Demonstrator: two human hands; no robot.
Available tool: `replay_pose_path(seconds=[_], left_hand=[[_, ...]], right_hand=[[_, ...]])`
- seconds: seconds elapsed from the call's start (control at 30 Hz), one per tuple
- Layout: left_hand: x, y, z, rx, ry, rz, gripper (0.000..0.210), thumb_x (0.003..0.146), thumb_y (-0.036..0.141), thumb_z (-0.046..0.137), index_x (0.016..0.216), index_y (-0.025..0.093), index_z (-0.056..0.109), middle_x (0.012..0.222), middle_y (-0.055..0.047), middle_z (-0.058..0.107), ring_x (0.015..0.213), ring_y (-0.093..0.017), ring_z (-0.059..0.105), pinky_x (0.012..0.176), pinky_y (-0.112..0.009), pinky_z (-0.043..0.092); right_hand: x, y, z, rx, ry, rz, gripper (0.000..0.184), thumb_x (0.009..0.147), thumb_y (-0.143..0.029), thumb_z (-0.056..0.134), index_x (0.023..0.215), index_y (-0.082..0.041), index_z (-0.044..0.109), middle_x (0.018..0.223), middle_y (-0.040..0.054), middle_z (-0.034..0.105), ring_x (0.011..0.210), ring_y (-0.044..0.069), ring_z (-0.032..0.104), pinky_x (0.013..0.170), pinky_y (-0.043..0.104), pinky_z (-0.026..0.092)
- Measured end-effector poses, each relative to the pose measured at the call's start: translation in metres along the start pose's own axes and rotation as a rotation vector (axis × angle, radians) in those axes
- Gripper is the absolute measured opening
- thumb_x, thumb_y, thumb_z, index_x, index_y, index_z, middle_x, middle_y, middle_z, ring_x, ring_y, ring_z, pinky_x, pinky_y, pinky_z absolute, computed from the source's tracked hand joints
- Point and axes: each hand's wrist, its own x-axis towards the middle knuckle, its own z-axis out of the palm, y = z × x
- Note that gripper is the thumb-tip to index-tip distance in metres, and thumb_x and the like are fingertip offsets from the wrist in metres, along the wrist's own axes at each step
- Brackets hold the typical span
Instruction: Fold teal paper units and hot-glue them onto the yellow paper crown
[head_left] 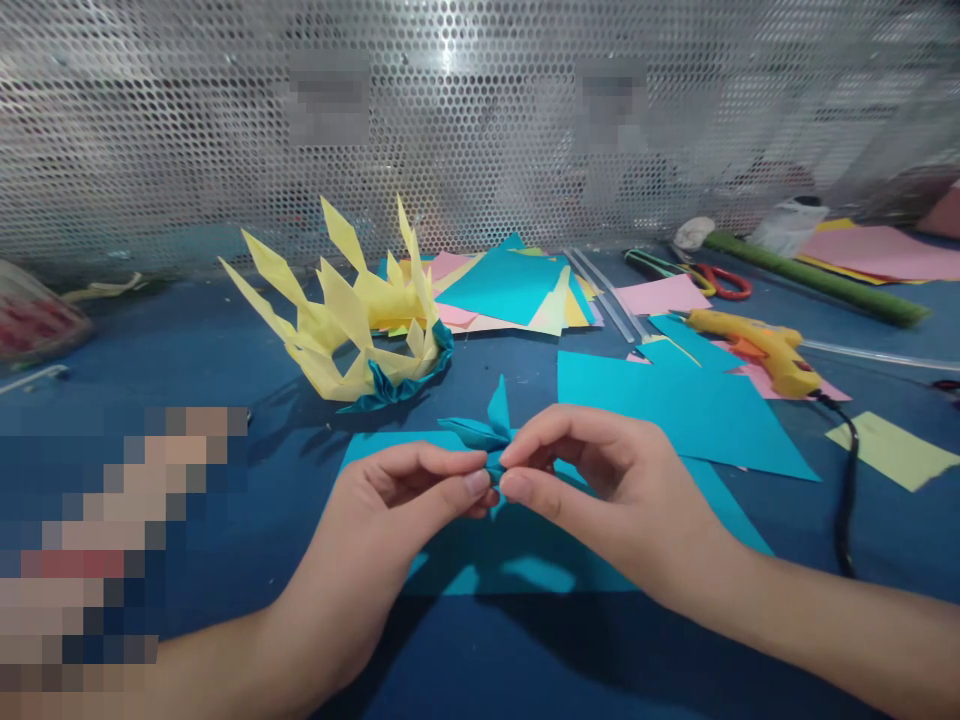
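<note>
1. With left hand (405, 500), pinching the fold (487, 436) from its left.
2. With right hand (615, 490), pinching from its right, equally near.
3. Between both hands, held at near centre.
4. Along the long petals (499, 403), pointing far and far-left, away from both grips.

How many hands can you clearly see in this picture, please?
2: the left hand pinches the folded paper from the left, the right hand from the right, both above a flat blue sheet. The blurred patch at far left may hide another.
</note>
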Motion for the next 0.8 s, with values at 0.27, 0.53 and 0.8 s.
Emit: replay_pose_path(seconds=[0.27,0.53,0.8], left_hand=[[0.0035,-0.0016,-0.0019,0.004,-0.009,-0.001,0.004,0.068,0.019,0.078,0.067,0.022,0.075,0.060,0.004,0.072,0.059,-0.007,0.065,0.060,-0.010,0.049],[0.0030,-0.0006,0.0000,0.016,0.002,-0.005,0.004,0.070,0.020,0.078,0.071,0.023,0.076,0.065,0.004,0.074,0.061,-0.006,0.065,0.061,-0.010,0.050],[0.0043,-0.0023,-0.0021,0.033,0.003,-0.017,0.005,0.068,0.024,0.080,0.071,0.022,0.076,0.063,0.003,0.072,0.060,-0.006,0.064,0.059,-0.009,0.048]], right_hand=[[0.0019,0.0010,-0.0018,-0.098,-0.012,0.038,0.007,0.080,-0.017,0.068,0.083,-0.022,0.064,0.075,-0.0047,0.068,0.070,0.009,0.064,0.064,0.018,0.050],[-0.0005,0.0022,-0.0020,-0.086,-0.010,0.042,0.014,0.083,-0.013,0.061,0.074,-0.021,0.054,0.074,-0.0049,0.060,0.070,0.009,0.061,0.065,0.021,0.049],[-0.0003,0.0025,-0.0002,-0.135,0.012,0.035,0.015,0.080,-0.011,0.064,0.072,-0.021,0.056,0.073,-0.0056,0.062,0.068,0.008,0.059,0.062,0.018,0.046]])
